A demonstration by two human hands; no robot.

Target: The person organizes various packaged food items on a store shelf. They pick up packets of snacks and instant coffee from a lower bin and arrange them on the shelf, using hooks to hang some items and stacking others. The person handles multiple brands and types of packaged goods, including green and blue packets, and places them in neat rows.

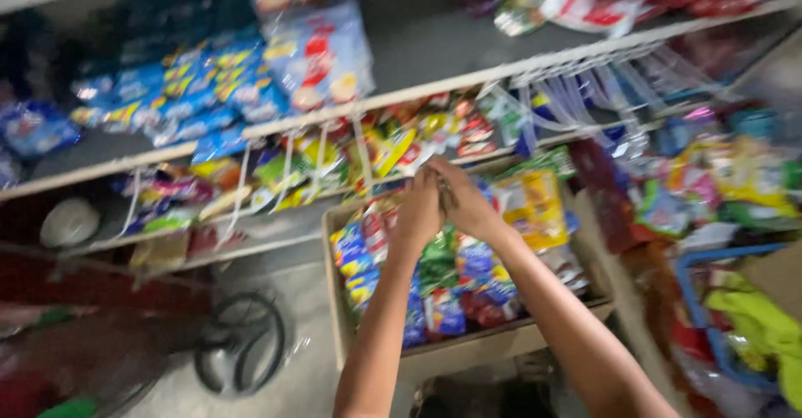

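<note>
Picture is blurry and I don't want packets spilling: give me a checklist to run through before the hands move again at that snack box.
1. Both hands in view: ok. The left hand and right hand meet above the cardboard box.
2. Hands touching each other: ok, fingers overlap.
3. What the hands hold: cannot tell, blurred.
4. Box is stocked: ok, colourful snack packets fill it.
5. Hanging packet strips apart from the hands: cannot tell; the strips near the fingers blur together.
6. Box seated steadily: cannot tell, its base is hidden.
</note>
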